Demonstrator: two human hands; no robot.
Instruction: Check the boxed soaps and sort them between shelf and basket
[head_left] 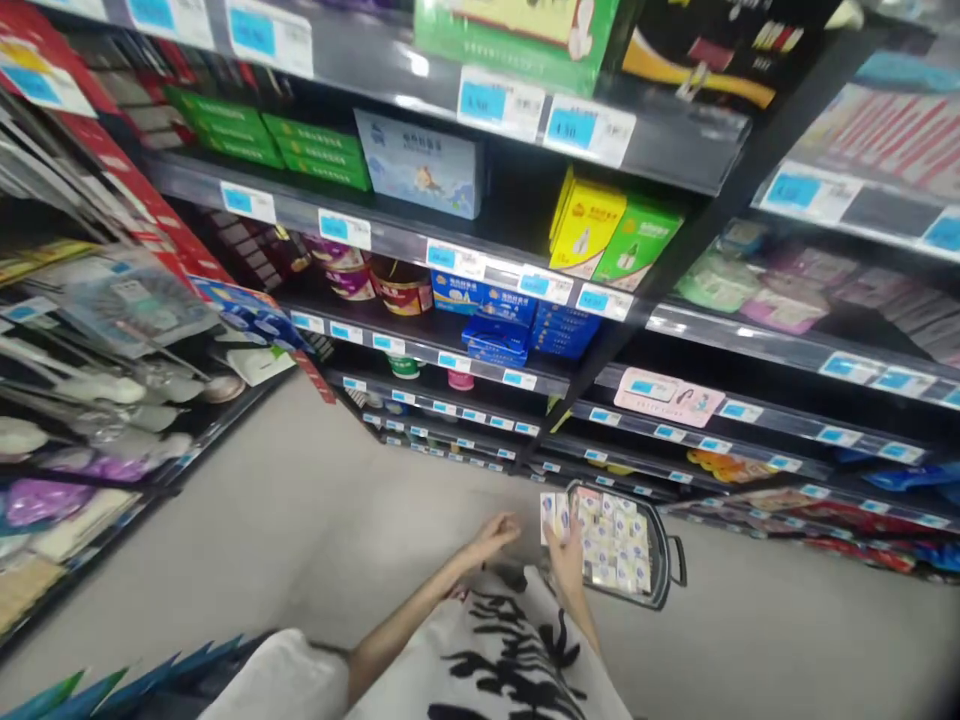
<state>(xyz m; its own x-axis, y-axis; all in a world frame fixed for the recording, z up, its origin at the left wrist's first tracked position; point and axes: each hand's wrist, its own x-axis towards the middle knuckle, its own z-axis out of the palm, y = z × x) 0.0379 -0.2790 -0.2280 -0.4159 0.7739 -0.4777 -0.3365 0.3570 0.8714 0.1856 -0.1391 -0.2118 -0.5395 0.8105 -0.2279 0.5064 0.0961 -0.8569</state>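
Note:
My right hand (565,562) is closed around a pair of small white boxes (555,512) with yellow and blue print, held at the left rim of a dark basket (663,560). Inside that basket, many similar small boxes (615,545) lie packed in rows. A short gap to the left, my left hand (495,537) hangs over the grey floor (390,520) with its fingers loosely stretched out and nothing visible in them. Blur hides the finer print on the boxes.
Shop shelves (510,262) with price tags rise in front, bearing blue boxes (566,328), a yellow box (589,228) and green boxes (315,150). On the left, a rack (180,455) carries ladles and other kitchen tools. Wrapped packs (787,290) fill shelves to the right.

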